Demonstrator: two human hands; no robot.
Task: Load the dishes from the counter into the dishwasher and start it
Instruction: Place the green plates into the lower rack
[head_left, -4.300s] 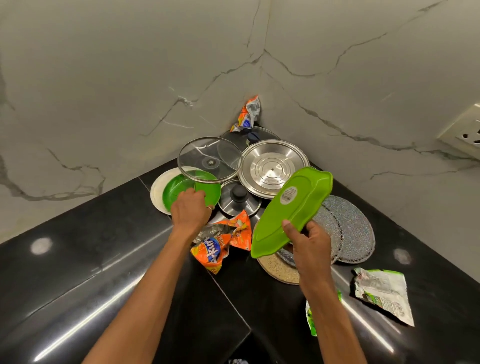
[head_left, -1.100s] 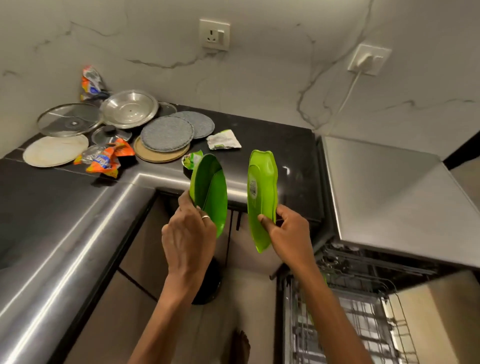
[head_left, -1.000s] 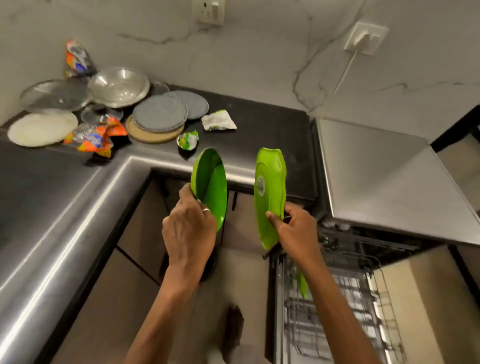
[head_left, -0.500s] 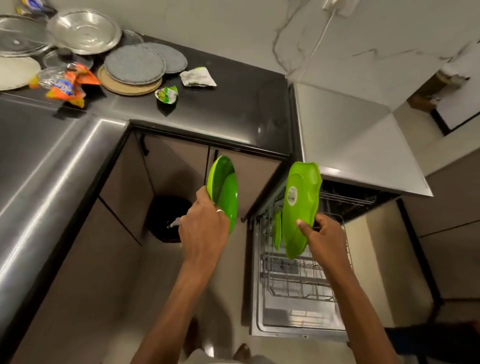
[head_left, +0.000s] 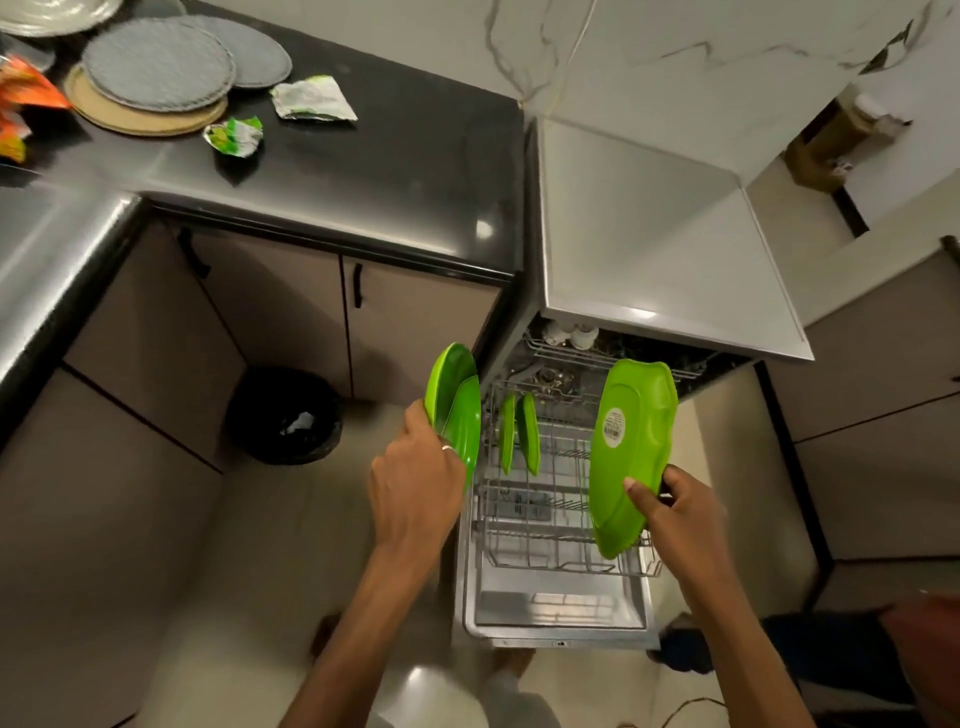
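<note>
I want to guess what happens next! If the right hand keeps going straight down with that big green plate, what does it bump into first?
Probably the dishwasher's lower rack. The right hand holds the oval green plate on edge just above its wires, though depth is hard to judge.

- black counter (head_left: 395, 156): round grey mats (head_left: 156, 65) stacked on a tan mat (head_left: 135, 117), with a second grey mat (head_left: 262, 54) tucked behind
- a crumpled white wrapper (head_left: 314, 98) and a small green wrapper (head_left: 234, 136) lie just beside the mats; an orange packet (head_left: 23, 98) at the left edge
- pulled-out dishwasher rack (head_left: 550, 499): two green plates (head_left: 519, 436) standing on edge
- floor (head_left: 291, 525): a black bin (head_left: 285, 413) at the cabinet corner
</note>
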